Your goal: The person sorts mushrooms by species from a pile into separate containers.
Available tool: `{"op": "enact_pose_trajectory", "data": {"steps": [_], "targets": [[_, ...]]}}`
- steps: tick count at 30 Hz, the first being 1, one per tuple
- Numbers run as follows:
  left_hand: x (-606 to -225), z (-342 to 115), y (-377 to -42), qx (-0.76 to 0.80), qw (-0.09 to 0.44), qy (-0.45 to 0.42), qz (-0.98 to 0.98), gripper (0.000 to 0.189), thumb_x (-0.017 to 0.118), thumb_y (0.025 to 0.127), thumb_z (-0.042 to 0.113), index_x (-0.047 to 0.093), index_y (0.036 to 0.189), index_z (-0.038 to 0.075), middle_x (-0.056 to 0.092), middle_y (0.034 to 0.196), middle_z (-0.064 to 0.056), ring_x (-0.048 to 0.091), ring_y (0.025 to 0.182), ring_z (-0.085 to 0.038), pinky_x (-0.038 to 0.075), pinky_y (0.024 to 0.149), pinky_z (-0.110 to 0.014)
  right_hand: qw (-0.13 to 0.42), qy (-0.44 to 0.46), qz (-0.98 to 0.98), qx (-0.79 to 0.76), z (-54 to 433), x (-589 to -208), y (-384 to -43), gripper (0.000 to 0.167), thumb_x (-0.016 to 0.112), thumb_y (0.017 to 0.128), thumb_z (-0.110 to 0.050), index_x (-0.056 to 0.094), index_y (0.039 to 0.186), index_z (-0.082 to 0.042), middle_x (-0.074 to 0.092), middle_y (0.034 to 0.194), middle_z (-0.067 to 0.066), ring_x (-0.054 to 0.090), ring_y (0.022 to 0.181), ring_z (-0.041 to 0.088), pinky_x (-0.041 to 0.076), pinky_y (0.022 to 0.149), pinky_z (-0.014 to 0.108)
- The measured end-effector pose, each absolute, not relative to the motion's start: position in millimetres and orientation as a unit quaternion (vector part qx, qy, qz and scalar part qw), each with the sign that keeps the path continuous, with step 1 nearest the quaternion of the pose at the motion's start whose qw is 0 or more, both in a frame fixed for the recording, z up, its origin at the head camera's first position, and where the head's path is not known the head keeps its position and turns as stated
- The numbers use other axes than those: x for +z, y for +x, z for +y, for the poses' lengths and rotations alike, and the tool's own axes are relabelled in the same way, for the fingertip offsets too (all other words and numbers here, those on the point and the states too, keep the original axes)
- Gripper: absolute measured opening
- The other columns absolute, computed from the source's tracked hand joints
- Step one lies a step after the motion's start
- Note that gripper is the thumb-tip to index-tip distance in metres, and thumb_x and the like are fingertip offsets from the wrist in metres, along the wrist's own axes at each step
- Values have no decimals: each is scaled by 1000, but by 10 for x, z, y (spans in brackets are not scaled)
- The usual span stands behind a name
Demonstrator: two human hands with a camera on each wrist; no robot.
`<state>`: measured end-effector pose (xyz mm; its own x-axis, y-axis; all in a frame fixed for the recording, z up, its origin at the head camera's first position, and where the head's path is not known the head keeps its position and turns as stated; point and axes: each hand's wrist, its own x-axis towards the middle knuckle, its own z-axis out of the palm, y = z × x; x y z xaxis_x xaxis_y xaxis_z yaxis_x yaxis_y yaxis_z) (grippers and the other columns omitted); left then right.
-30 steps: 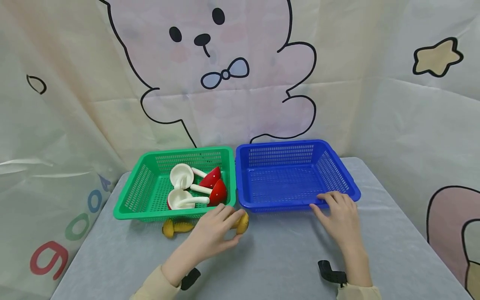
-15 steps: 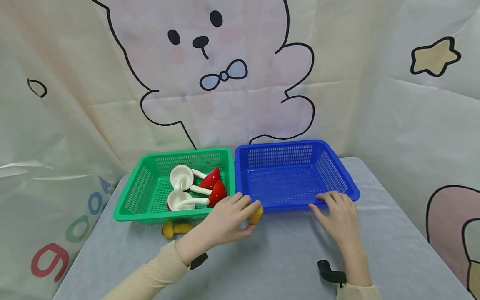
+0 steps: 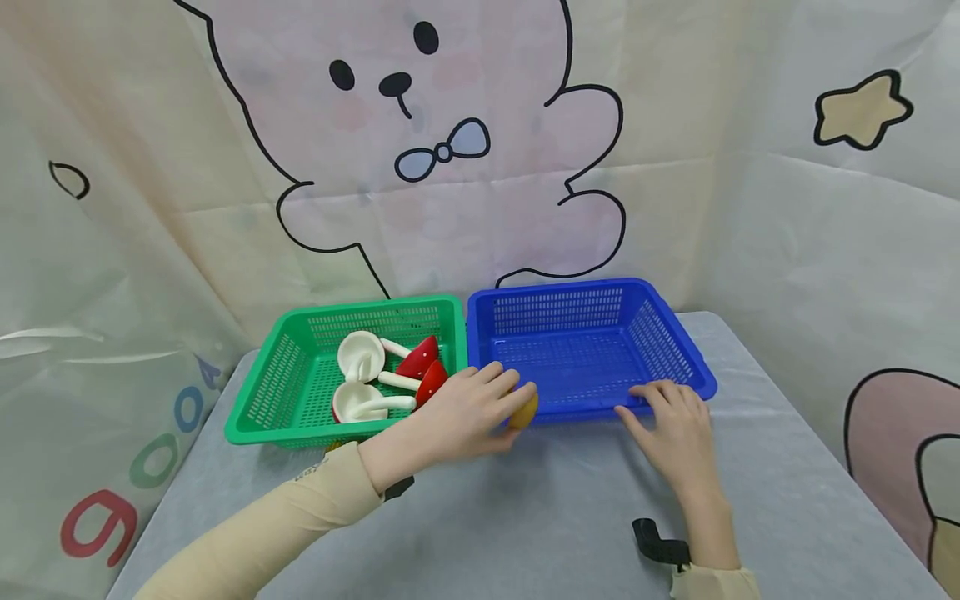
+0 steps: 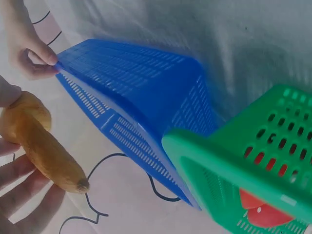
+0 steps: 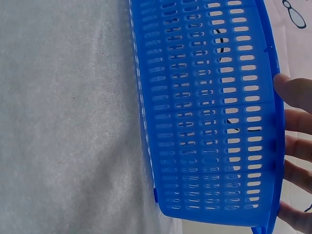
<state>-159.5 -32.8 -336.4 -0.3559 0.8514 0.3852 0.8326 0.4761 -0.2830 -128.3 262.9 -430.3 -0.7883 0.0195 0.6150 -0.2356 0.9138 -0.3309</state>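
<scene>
My left hand (image 3: 467, 414) holds a yellow-brown toy mushroom (image 4: 46, 141) between thumb and fingers, by its cap in the left wrist view. In the head view this hand is over the front left corner of the blue basket (image 3: 558, 287), mostly hiding the mushroom. My right hand (image 3: 675, 437) grips the basket's front rim near its right end, thumb outside and fingers over the edge. Several red-capped toy mushrooms (image 3: 431, 382) with white stems lie in the green basket (image 3: 258, 408) on the left.
Another yellow toy mushroom (image 3: 333, 447) lies before the green basket, nearly hidden by the left sleeve (image 3: 300, 508). Both baskets stand side by side on a grey cloth-covered table (image 3: 555, 525). A printed curtain (image 3: 675, 167) hangs behind.
My left hand has carried the yellow-brown mushroom right and upward, from before the green basket to the blue basket's front left corner. My right hand has stayed on the rim.
</scene>
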Motion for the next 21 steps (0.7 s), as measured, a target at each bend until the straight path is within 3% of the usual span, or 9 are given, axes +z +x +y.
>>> {"op": "enact_pose_trajectory", "data": {"steps": [6, 13, 21], "targets": [[-3274, -238, -1734, 35, 239, -531, -812, 34, 64, 84, 37, 55, 112, 20, 54, 90, 7, 48, 79, -10, 34, 54, -18, 313, 54, -927, 199, 2633, -4290, -1278, 31, 82, 74, -23, 69, 96, -4, 64, 96, 15, 53, 95, 37, 40, 87, 58], [-3195, -140, -1876, 48, 232, -541, -807, 34, 65, 83, 39, 56, 111, 20, 56, 92, 6, 50, 80, -10, 39, 55, -17, 304, 55, -930, 200, 2619, -4274, -1289, 31, 81, 75, -23, 69, 96, -4, 64, 97, 15, 53, 97, 37, 39, 89, 59], [-3128, 16, -2038, 45, 171, -557, -811, 32, 63, 85, 38, 58, 111, 20, 56, 91, 6, 49, 79, -10, 42, 57, -16, 308, 55, -928, 202, 2623, -4269, -1288, 31, 82, 74, -23, 69, 95, -4, 64, 96, 15, 53, 95, 37, 40, 87, 58]]}}
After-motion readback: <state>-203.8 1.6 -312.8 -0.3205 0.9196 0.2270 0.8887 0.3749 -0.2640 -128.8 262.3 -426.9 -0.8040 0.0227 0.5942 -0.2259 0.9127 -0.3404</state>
